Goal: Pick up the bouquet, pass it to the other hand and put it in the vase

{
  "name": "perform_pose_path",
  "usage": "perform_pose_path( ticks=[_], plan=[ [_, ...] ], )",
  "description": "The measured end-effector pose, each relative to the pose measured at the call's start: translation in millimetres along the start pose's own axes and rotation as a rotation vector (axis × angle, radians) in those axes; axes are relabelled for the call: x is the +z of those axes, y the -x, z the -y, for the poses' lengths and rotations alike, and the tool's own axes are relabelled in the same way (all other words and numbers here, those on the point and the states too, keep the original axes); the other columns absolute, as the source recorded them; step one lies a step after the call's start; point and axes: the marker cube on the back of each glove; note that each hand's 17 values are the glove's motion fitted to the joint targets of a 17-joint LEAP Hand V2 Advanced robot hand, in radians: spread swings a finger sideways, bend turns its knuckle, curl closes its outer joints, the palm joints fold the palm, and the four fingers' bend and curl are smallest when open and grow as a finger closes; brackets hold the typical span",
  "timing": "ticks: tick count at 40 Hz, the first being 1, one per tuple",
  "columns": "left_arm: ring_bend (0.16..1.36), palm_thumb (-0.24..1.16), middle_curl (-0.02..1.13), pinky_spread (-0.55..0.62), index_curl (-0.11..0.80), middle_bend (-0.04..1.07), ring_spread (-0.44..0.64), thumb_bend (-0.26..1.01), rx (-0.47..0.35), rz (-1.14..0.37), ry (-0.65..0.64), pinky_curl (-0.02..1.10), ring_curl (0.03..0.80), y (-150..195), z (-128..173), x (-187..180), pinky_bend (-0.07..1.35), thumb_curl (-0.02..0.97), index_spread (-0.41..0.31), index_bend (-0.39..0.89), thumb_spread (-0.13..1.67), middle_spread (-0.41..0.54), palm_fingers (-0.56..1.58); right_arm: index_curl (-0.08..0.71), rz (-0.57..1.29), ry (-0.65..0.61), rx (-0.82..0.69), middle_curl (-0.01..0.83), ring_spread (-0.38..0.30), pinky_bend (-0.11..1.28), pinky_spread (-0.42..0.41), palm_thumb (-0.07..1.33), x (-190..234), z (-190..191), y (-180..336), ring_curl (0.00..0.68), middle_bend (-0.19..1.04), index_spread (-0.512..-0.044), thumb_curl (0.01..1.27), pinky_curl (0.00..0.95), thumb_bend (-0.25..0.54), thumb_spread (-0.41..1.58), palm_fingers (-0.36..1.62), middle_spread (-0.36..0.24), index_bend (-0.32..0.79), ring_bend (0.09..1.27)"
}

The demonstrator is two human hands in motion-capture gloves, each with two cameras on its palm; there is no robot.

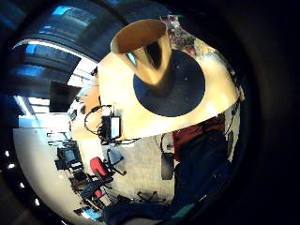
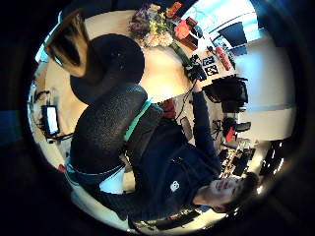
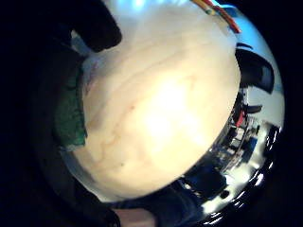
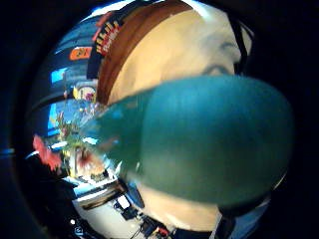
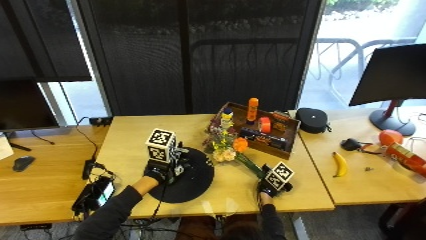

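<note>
The bouquet (image 5: 226, 145), a bunch of pale, yellow and purple blooms with one orange flower and green stems, lies on its side on the table (image 5: 133, 135), its stems reaching toward the person. The vase (image 1: 145, 51), a tan cone with a wide open mouth, stands upright on a round black mat (image 5: 193, 180) just left of the bouquet.

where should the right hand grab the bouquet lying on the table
By the green stems, from above. The bouquet lies flat with blooms pointing away from the person and stems trailing toward the right hand, which is already at their tip; the stems are the slim, sturdy part.
</note>
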Motion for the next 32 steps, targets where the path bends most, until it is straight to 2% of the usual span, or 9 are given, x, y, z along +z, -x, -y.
perform_pose_path(
  ticks=[1,3,7,8,9,14,19,24,32],
  plan=[
    [0.73,0.12,0.37,0.37,0.178,0.22,0.28,-0.02,-0.001,0.0,0.002,0.34,0.289,1,1,1,0.58,0.273,0.02,0.1,1.13,0.262,0.06,0.336,0.003,-0.052,0.018,0.459,-0.243,0.15,-0.112,0.88,2,0,0,0.387,0.35,-0.279,0.37,0.267,0.052,1.08,1.08,-0.177,0.43,0.57],
    [0.74,0.12,0.37,0.37,0.179,0.22,0.27,-0.02,-0.003,0.0,0.004,0.34,0.289,2,3,3,0.58,0.273,0.02,0.11,1.13,0.262,0.06,0.362,0.015,-0.107,0.03,0.477,-0.251,0.13,-0.149,0.88,3,0,0,0.397,0.39,-0.277,0.36,0.266,0.04,1.08,1.13,-0.189,0.45,0.56],
    [0.74,0.12,0.37,0.37,0.179,0.22,0.27,-0.02,-0.016,-0.004,0.017,0.34,0.289,5,6,6,0.58,0.273,0.02,0.11,1.13,0.263,0.06,0.41,0.09,-0.104,0.01,0.511,-0.254,0.14,-0.203,0.85,3,0,1,0.427,0.44,-0.276,0.34,0.276,-0.002,1.09,1.17,-0.203,0.49,0.58],
    [0.74,0.12,0.37,0.37,0.179,0.22,0.27,-0.02,-0.018,-0.005,0.02,0.34,0.289,5,7,6,0.58,0.272,0.02,0.11,1.13,0.263,0.06,0.448,0.112,-0.113,0.005,0.382,-0.261,0.25,-0.218,0.84,2,1,0,0.462,0.03,-0.279,0.34,0.311,-0.01,1.09,1.01,-0.23,0.59,0.68],
    [0.74,0.12,0.37,0.37,0.179,0.22,0.27,-0.02,-0.018,-0.006,0.02,0.34,0.289,5,7,6,0.58,0.272,0.02,0.11,1.13,0.263,0.06,0.424,0.134,-0.13,0.0,0.512,-0.257,0.16,-0.23,0.83,1,4,0,0.43,0.43,-0.277,0.34,0.288,-0.022,1.09,1.17,-0.211,0.51,0.58],
    [0.74,0.12,0.37,0.37,0.183,0.21,0.27,-0.02,-0.013,0.0,0.019,0.34,0.289,4,8,7,0.58,0.272,0.02,0.11,1.13,0.263,0.06,0.46,0.292,-0.163,-0.066,0.525,-0.259,0.17,-0.265,0.77,-10,8,6,0.452,0.48,-0.266,0.32,0.305,-0.032,1.09,1.2,-0.211,0.5,0.59],
    [0.73,0.12,0.37,0.37,0.189,0.21,0.27,-0.02,-0.008,-0.02,0.032,0.34,0.287,-1,10,4,0.58,0.272,0.02,0.12,1.14,0.263,0.06,0.488,0.597,-0.156,-0.251,0.565,-0.25,0.21,-0.275,0.73,-31,5,23,0.47,0.55,-0.256,0.3,0.338,-0.035,1.06,1.26,-0.204,0.51,0.59],
    [0.73,0.12,0.37,0.37,0.194,0.21,0.27,-0.02,-0.001,-0.106,0.063,0.34,0.286,-8,19,2,0.57,0.272,0.02,0.12,1.14,0.263,0.07,0.513,0.576,0.029,-0.095,0.591,-0.243,0.23,-0.276,0.78,-40,-11,17,0.485,0.58,-0.246,0.31,0.365,-0.004,1.06,1.26,-0.193,0.52,0.6],
    [0.71,0.17,0.37,0.37,0.199,0.2,0.28,-0.01,0.057,-0.402,0.114,0.34,0.285,-31,32,-5,0.57,0.283,0.025,0.12,1.12,0.263,0.07,0.553,0.79,-0.396,-0.517,0.623,-0.234,0.25,-0.278,0.88,-67,17,57,0.507,0.61,-0.233,0.33,0.398,0.007,1.05,1.24,-0.17,0.54,0.62]
  ],
)
